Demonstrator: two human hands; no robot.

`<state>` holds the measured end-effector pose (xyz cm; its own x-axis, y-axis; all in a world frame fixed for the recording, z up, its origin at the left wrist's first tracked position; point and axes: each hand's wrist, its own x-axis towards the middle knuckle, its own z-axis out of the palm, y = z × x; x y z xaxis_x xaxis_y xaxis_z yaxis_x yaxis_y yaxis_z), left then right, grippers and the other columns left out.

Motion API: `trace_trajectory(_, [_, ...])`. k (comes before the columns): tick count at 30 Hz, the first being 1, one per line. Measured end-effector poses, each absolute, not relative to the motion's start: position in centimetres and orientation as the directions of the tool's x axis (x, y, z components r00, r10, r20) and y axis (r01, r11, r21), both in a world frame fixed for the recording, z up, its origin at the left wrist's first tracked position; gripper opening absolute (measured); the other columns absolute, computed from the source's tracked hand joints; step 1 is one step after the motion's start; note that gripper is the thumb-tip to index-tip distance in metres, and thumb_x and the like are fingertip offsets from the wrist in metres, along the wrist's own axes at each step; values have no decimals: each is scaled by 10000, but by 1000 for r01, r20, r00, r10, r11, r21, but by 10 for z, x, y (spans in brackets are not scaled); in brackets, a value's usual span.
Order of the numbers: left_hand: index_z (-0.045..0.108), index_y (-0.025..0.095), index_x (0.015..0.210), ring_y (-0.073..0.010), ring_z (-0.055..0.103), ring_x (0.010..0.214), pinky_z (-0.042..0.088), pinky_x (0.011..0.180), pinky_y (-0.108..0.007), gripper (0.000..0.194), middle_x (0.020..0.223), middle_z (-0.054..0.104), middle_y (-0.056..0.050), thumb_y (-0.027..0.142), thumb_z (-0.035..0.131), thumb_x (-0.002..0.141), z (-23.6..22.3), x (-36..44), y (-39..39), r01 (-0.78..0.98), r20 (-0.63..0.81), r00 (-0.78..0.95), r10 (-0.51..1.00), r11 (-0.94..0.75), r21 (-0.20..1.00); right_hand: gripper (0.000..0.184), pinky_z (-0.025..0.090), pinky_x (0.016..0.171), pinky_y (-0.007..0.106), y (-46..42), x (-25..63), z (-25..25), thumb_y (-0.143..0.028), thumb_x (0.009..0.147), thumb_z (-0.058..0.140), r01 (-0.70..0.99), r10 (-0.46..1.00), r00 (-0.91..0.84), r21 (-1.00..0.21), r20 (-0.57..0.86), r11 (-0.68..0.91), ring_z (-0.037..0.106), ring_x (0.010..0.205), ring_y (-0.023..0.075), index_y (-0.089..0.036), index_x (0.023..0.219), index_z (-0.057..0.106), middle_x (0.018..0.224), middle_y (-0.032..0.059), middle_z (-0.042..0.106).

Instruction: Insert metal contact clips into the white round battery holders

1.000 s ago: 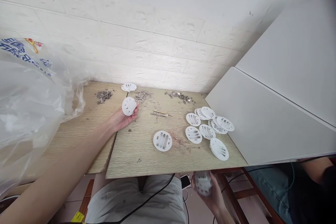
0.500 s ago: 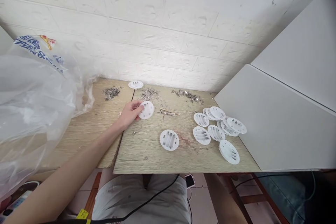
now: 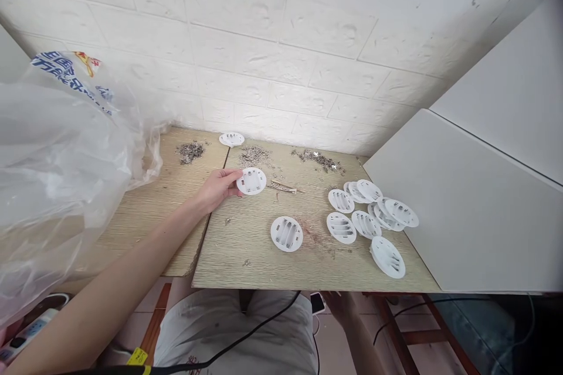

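Pinched between the thumb and fingers of my left hand [image 3: 222,183] is a round white plastic battery holder [image 3: 252,181], its slots facing up, above the tabletop. A second battery holder [image 3: 287,234] lies flat on the table nearer to me. My right hand [image 3: 341,304] is low, below the table's front edge and in shadow. Its fingers are mostly hidden, so I cannot tell whether it holds anything. Just right of my left hand lie tweezers [image 3: 284,188]. Behind them is a pile of small metal pieces [image 3: 255,156].
Several white battery holders [image 3: 341,228] lie grouped at the right, beside a white cabinet panel [image 3: 457,205]. More metal pieces [image 3: 191,152] are heaped at the back left, others [image 3: 319,159] at the back right. One holder [image 3: 231,139] rests by the wall. A plastic bag [image 3: 65,176] fills the left.
My left hand has tilted the battery holder, so its slots show more clearly. My right hand has come into view below the table edge. The whole view has shifted slightly.
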<state>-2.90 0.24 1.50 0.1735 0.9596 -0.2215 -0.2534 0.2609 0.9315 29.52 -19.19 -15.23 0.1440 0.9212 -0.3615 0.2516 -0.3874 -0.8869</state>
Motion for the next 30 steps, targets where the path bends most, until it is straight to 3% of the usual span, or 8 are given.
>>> trace_trajectory(3, [700, 39, 816, -121, 588, 607, 475, 452, -200, 145, 739, 665, -109, 162, 637, 770, 15, -30, 3, -271, -232, 172, 957, 273, 923, 564, 459, 955, 522, -221, 297, -159, -731, 692, 547, 1, 820, 194, -836, -538, -549, 625, 1034, 331, -226, 903, 683, 1014, 102, 674])
trace_trajectory(6, [702, 50, 841, -123, 594, 607, 481, 452, -205, 145, 756, 667, -108, 161, 660, 756, 14, -30, 3, -266, -220, 181, 959, 263, 927, 472, 457, 955, 479, -239, 296, -118, -604, 729, 622, 79, 806, -114, -814, -581, -576, 637, 1014, 300, -212, 981, 693, 1057, 113, 678])
trace_trajectory(9, [699, 58, 845, -119, 585, 584, 469, 433, -206, 144, 734, 657, -91, 160, 660, 752, 12, -29, 5, -277, -200, 162, 966, 239, 931, 332, 496, 850, 394, -231, 283, -42, -455, 840, 588, 169, 721, -537, -894, -437, -415, 660, 921, 237, -204, 1030, 695, 1010, 108, 689])
trace_trajectory(12, [697, 66, 837, -109, 576, 574, 449, 419, -192, 137, 716, 646, -71, 164, 647, 756, 10, -30, 7, -300, -177, 115, 978, 204, 932, 209, 492, 690, 281, -198, 250, 25, -360, 860, 598, 116, 700, -697, -987, -157, -107, 648, 730, 158, -199, 926, 714, 841, 67, 705])
trace_trajectory(15, [692, 72, 817, -102, 575, 584, 433, 416, -174, 119, 719, 646, -65, 159, 636, 757, 9, -30, 8, -327, -167, 69, 984, 180, 928, 168, 460, 682, 246, -151, 199, 54, -325, 871, 599, 240, 799, -600, -946, 31, 217, 602, 698, 124, -190, 841, 695, 755, 24, 676])
trace_trajectory(18, [688, 76, 822, -98, 575, 596, 432, 422, -165, 113, 723, 647, -62, 145, 625, 758, 10, -30, 8, -353, -160, 60, 985, 171, 920, 141, 443, 691, 241, -107, 147, 48, -274, 896, 565, 473, 851, -511, -786, 121, 397, 579, 744, 120, -188, 902, 676, 848, 20, 661])
trace_trajectory(24, [688, 82, 820, -98, 570, 598, 420, 421, -173, 119, 727, 647, -53, 154, 644, 735, 10, -29, 7, -360, -157, 62, 986, 169, 918, 115, 425, 714, 288, -64, 101, 15, -225, 874, 592, 702, 817, -566, -458, 106, 546, 562, 812, 169, -141, 907, 664, 923, 72, 599])
trace_trajectory(30, [689, 77, 816, -93, 562, 579, 412, 419, -167, 152, 707, 641, -50, 187, 675, 711, 8, -29, 7, -359, -154, 59, 986, 165, 919, 96, 410, 712, 252, -53, 98, 10, -68, 814, 563, 592, 749, -648, -527, 138, 610, 528, 763, 131, -144, 771, 605, 816, 30, 568])
